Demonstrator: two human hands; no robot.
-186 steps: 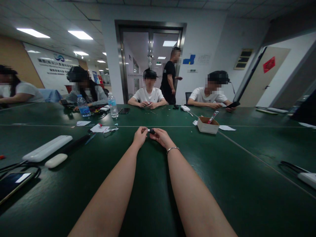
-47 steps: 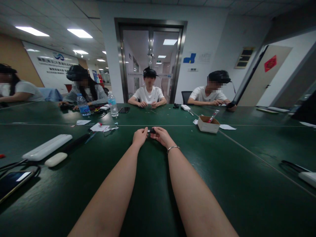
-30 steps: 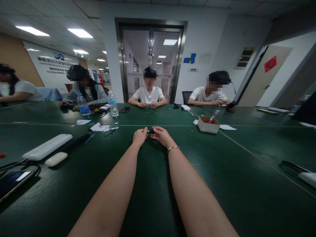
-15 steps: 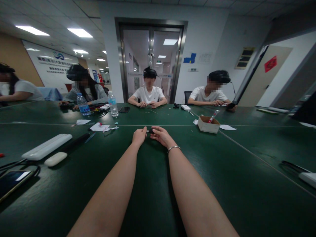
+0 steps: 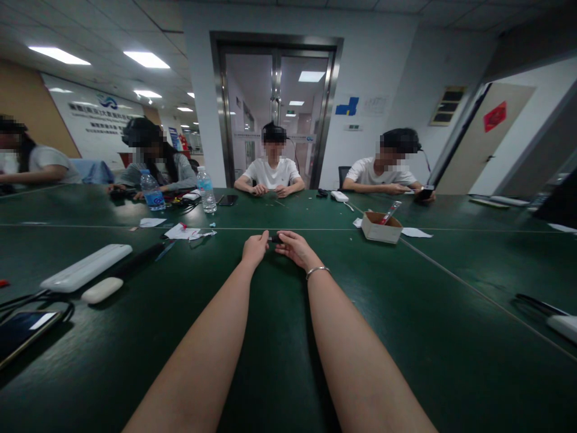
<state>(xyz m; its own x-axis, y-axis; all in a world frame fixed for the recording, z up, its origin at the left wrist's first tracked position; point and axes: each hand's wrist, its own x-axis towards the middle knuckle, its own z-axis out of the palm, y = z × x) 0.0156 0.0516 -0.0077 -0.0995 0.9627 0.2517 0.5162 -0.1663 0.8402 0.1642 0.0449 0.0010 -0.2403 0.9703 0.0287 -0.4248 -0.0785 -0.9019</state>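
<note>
Both my arms reach forward over the dark green table (image 5: 279, 337). A small black object (image 5: 274, 239), with a lighter tip on its left side, bridges the gap between my hands; its kind is too small to tell. My right hand (image 5: 294, 248), a silver bangle at the wrist, is closed in a pinch around the black part. On the other side, my left hand (image 5: 255, 249) is closed, thumb and fingers pressed together at the lighter tip. Those fingers hide what they grip.
A cardboard box (image 5: 381, 233) stands ahead to the right. Paper scraps (image 5: 183, 232) and water bottles (image 5: 206, 191) are ahead left. Nearer on the left lie a white bar-shaped case (image 5: 85, 268), a white rounded object (image 5: 103, 291) and a phone (image 5: 27, 334). Several people sit across the table.
My hands and the small black object stay practically where they were. Across the table at right, a person's hand has shifted slightly with a dark device, whose face now looks brighter.
</note>
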